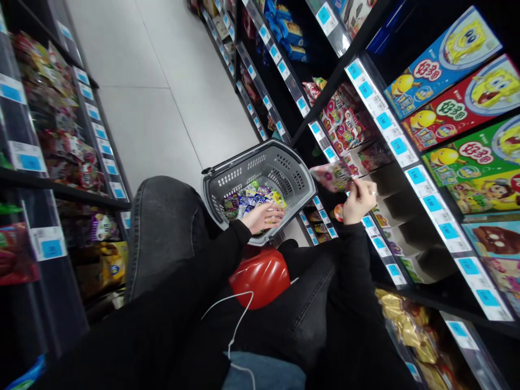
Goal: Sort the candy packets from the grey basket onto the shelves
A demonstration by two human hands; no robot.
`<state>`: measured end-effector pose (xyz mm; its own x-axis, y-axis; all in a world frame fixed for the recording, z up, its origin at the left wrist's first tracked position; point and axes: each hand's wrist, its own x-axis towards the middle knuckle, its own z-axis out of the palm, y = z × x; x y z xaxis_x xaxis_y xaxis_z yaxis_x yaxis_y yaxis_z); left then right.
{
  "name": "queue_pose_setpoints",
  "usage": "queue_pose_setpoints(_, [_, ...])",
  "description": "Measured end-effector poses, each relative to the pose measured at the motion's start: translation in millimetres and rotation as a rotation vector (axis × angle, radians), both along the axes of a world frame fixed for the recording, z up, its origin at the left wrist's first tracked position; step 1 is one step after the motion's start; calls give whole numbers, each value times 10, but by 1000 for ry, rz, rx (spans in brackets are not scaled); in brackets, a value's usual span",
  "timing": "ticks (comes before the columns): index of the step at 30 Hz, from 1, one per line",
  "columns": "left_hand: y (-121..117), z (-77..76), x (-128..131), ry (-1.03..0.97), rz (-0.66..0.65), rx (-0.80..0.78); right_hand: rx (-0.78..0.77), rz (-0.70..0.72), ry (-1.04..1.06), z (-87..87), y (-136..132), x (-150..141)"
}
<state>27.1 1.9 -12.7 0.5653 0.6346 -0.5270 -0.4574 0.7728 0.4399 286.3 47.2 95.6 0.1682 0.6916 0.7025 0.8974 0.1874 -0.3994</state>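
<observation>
My right hand (pixel 359 201) pinches a pink candy packet (pixel 331 176) by its edge, between the basket and the right-hand shelf. The packet is slightly blurred. Below and to the left, my left hand (pixel 264 218) reaches over the near rim of a grey shopping basket (pixel 247 167). Its fingers are stretched out above small candy packets (pixel 252 201) lying in the basket, mostly purple, blue, green and yellow. Whether the fingertips touch them I cannot tell.
Boxes of packets (pixel 353 122) fill the right shelf, with cartoon snack boxes (pixel 463 103) above. Bagged sweets (pixel 67 146) hang along the left shelf. Between my legs is a shiny red object (pixel 262 276) with a white cord (pixel 231 341) nearby. Grey floor tiles (pixel 162 97) run ahead.
</observation>
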Motion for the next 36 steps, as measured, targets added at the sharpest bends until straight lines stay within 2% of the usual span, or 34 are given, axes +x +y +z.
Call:
queue_pose_setpoints(3, [-46, 101, -5, -296, -219, -5, -109, 297, 243, -100, -335, -394])
queue_pose_setpoints(5, [-65, 125, -9, -389, -303, 11, -234, 438, 382, -184, -505, -582])
queue_pose_setpoints(6, [-70, 121, -9, -386, -294, 28, -295, 486, 440, -227, -566, -642])
queue_pose_setpoints(8, [-71, 89, -4, -309, -191, 72, -403, 531, 544, -314, -642, -693])
queue_pose_setpoints(12, [-53, 40, 30, -129, 45, 169, -589, 506, 846, -487, -644, -588])
queue_pose_setpoints(15, [-47, 45, 73, -60, 106, 257, -675, 486, 1059, -607, -600, -467])
queue_pose_setpoints(20, [-48, 22, 139, 157, 151, 437, -850, 463, 961, -712, -582, -409])
queue_pose_setpoints(23, [-46, 12, 149, 238, 172, 484, -912, 461, 995, -715, -588, -433])
queue_pose_setpoints(27, [-46, 17, 148, 236, 177, 475, -907, 454, 1048, -709, -581, -446])
queue_pose_setpoints(32, [-39, -19, 153, 345, 155, 482, -871, 472, 1016, -743, -578, -449])
queue_pose_setpoints(36, [-28, -37, 157, 392, 198, 491, -866, 460, 1040, -749, -586, -483])
